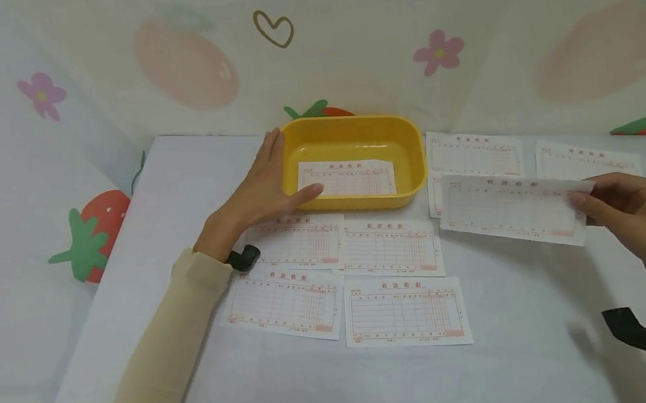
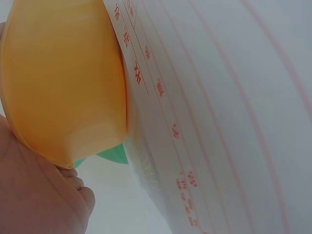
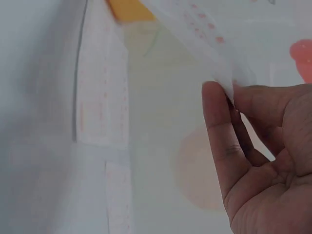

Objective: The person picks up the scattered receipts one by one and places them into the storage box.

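Note:
A receipt slip (image 1: 511,208) with faint red print hangs tilted above the table, its right end pinched between the thumb and fingers of my right hand (image 1: 639,210). In the right wrist view, the slip (image 3: 195,34) slants up from those fingertips. My left hand (image 1: 261,189) holds the left side of a yellow plastic basin (image 1: 360,205), fingers along the outer wall and thumb over the front rim. Inside the basin lies another receipt slip (image 1: 347,179). Close by the left wrist, a printed slip (image 2: 214,122) fills much of the left wrist view.
Several receipt slips (image 1: 406,313) lie in front of the basin, some overlapping. To its right are two more areas of slips, one group (image 1: 474,148) partly behind the held slip and a single slip (image 1: 586,156). A patterned cloth (image 1: 342,58) hangs behind the white table (image 1: 335,395).

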Tool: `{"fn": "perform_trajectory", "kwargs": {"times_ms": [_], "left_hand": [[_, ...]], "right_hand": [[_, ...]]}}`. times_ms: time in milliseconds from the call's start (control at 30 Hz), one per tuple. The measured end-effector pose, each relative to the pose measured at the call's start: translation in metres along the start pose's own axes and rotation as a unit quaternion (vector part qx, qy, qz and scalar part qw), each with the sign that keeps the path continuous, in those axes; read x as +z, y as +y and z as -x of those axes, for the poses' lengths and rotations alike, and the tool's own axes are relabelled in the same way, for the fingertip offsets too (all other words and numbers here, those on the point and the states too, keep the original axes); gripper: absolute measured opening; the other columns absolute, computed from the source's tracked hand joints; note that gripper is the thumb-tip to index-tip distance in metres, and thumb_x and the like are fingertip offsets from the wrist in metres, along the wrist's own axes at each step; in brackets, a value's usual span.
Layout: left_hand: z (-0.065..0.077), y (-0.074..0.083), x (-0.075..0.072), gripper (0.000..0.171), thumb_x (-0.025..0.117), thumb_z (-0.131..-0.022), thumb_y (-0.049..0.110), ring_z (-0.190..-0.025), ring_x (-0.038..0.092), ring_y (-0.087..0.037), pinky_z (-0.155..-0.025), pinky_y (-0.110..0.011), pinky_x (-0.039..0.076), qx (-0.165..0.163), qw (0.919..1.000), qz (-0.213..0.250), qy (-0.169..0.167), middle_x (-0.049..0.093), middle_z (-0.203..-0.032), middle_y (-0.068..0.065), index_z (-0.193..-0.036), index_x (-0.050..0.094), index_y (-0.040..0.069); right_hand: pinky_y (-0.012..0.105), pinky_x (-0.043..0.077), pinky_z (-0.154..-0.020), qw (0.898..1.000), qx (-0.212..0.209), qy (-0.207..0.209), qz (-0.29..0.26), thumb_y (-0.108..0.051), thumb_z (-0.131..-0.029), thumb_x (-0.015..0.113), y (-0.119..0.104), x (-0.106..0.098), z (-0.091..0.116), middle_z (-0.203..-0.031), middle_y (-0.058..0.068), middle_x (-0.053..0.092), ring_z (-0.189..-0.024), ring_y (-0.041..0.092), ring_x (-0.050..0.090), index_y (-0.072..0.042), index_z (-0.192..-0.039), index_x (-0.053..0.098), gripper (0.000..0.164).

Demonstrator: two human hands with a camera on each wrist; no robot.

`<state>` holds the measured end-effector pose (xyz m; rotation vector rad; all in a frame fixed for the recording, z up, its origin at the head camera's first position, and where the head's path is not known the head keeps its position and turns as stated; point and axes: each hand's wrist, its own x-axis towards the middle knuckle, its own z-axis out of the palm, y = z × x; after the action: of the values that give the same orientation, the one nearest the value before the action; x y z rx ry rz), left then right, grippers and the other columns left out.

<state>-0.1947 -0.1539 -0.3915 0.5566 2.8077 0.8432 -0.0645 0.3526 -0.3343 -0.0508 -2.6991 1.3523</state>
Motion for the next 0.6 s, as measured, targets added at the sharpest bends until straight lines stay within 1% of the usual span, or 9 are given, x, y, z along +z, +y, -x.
{"fn": "perform_trajectory", "kwargs": {"times_ms": [100,167,267,333,367,400,433,533,600], "left_hand": [[-0.001,0.000,0.000,0.123,0.060,-0.090,0.074,-0.169,-0.009,-0.027,-0.136,-0.056,0.012,0.000,1.0000,-0.001,-0.001,-0.011,-0.180,-0.009,-0.171,-0.009,0.012],[0.000,-0.001,0.000,0.123,0.060,-0.090,0.074,-0.169,-0.009,-0.027,-0.136,-0.056,0.012,0.001,1.0000,-0.001,-0.001,-0.011,-0.180,-0.010,-0.171,-0.009,0.012],[0.000,-0.001,0.001,0.123,0.059,-0.090,0.074,-0.169,-0.008,-0.027,-0.136,-0.056,0.012,0.002,1.0000,-0.002,0.000,-0.010,-0.180,-0.009,-0.171,-0.009,0.012],[0.001,-0.001,0.001,0.122,0.060,-0.090,0.074,-0.169,-0.008,-0.027,-0.137,-0.056,0.012,0.003,1.0000,-0.001,0.000,-0.010,-0.180,-0.010,-0.171,-0.009,0.012],[0.001,-0.002,0.001,0.122,0.059,-0.090,0.074,-0.169,-0.008,-0.027,-0.136,-0.056,0.012,0.004,1.0000,-0.002,0.000,-0.010,-0.180,-0.009,-0.171,-0.009,0.013],[0.001,-0.002,0.001,0.122,0.059,-0.090,0.075,-0.169,-0.009,-0.027,-0.137,-0.056,0.011,0.005,1.0000,-0.002,0.000,-0.010,-0.180,-0.009,-0.171,-0.009,0.013],[0.001,-0.002,0.001,0.123,0.059,-0.090,0.075,-0.169,-0.009,-0.027,-0.137,-0.056,0.011,0.006,1.0000,-0.004,-0.001,-0.011,-0.180,-0.009,-0.171,-0.010,0.013],[0.001,-0.002,0.000,0.122,0.059,-0.090,0.075,-0.169,-0.009,-0.027,-0.137,-0.056,0.011,0.008,1.0000,-0.003,-0.001,-0.011,-0.180,-0.009,-0.171,-0.009,0.014],[0.001,-0.001,-0.001,0.123,0.059,-0.090,0.076,-0.169,-0.009,-0.026,-0.137,-0.055,0.011,0.005,1.0000,-0.003,-0.003,-0.012,-0.180,-0.008,-0.171,-0.010,0.013]], "right_hand": [[0.010,0.059,-0.069,1.000,0.007,0.007,-0.030,-0.008,-0.097,0.076,-0.010,0.003,-0.009,-0.100,-0.022,0.071,-0.077,-0.005,0.069,-0.011,-0.110,0.074,0.014],[0.011,0.059,-0.070,0.997,0.014,0.007,-0.078,-0.006,-0.095,0.077,-0.015,0.007,-0.016,-0.101,-0.020,0.072,-0.079,-0.004,0.071,-0.014,-0.110,0.074,0.017],[0.012,0.060,-0.070,0.985,0.025,-0.002,-0.169,-0.003,-0.093,0.079,-0.025,0.015,-0.026,-0.097,-0.015,0.075,-0.079,0.000,0.072,-0.014,-0.106,0.076,0.017],[0.014,0.061,-0.070,0.972,0.031,-0.011,-0.231,-0.001,-0.091,0.080,-0.031,0.023,-0.034,-0.094,-0.010,0.076,-0.078,0.003,0.072,-0.010,-0.103,0.076,0.015],[0.015,0.061,-0.070,0.969,0.033,-0.016,-0.244,-0.002,-0.091,0.081,-0.034,0.027,-0.037,-0.093,-0.009,0.076,-0.078,0.004,0.071,-0.009,-0.103,0.076,0.015],[0.015,0.061,-0.071,0.969,0.036,-0.022,-0.245,-0.003,-0.091,0.081,-0.038,0.031,-0.041,-0.092,-0.009,0.076,-0.078,0.004,0.070,-0.009,-0.103,0.075,0.014],[0.014,0.061,-0.071,0.972,0.038,-0.028,-0.232,-0.006,-0.092,0.081,-0.041,0.035,-0.045,-0.092,-0.010,0.075,-0.078,0.005,0.069,-0.010,-0.103,0.075,0.014],[0.013,0.061,-0.073,0.986,0.036,-0.049,-0.155,-0.017,-0.096,0.079,-0.051,0.049,-0.057,-0.094,-0.015,0.072,-0.082,0.003,0.068,-0.012,-0.108,0.073,0.015],[0.013,0.060,-0.075,0.993,0.032,-0.063,-0.094,-0.024,-0.098,0.077,-0.058,0.059,-0.065,-0.096,-0.019,0.069,-0.085,0.001,0.067,-0.012,-0.112,0.070,0.020]]}}
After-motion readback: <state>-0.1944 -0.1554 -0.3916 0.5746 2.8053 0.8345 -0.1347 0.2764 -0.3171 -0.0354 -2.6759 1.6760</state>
